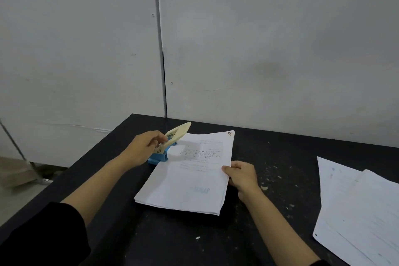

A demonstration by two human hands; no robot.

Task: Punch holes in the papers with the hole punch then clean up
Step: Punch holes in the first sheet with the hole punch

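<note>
Paper stack between hands, punch left.

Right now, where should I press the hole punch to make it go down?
Press the far tip of the cream lever, from above. It sticks up tilted over the blue base, so it looks raised, and the tip probably gives the most push.

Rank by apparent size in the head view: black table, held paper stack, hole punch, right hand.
1. black table
2. held paper stack
3. hole punch and right hand: they look alike, and the hand is nearer the camera, so unranked.
</note>
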